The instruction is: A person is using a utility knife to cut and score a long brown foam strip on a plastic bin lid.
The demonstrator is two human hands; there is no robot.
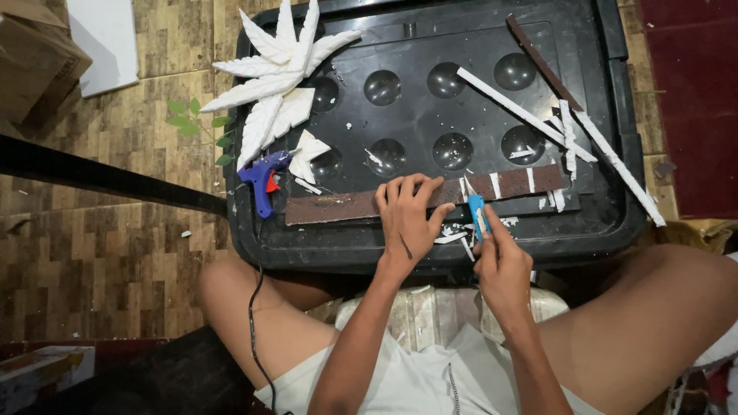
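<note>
My left hand (407,211) presses flat on a long brown strip (338,206) that lies across the near part of a black plastic lid (430,100). My right hand (503,265) grips a light blue utility knife (477,211), its blade at the strip's edge just right of my left fingers. White foam slivers (496,184) lie across the strip's right end. A white foam leaf-shaped piece (273,73) rests on the lid's far left corner. A blue hot glue gun (261,180) lies to the left of the strip, its black cord (254,307) trailing over my leg.
Long white foam strips (523,111) and a thin brown strip (542,61) lie at the lid's right side. A white board (108,38) and a cardboard box (31,54) sit on the wood-pattern floor at top left. A green leafy sprig (196,123) lies beside the lid.
</note>
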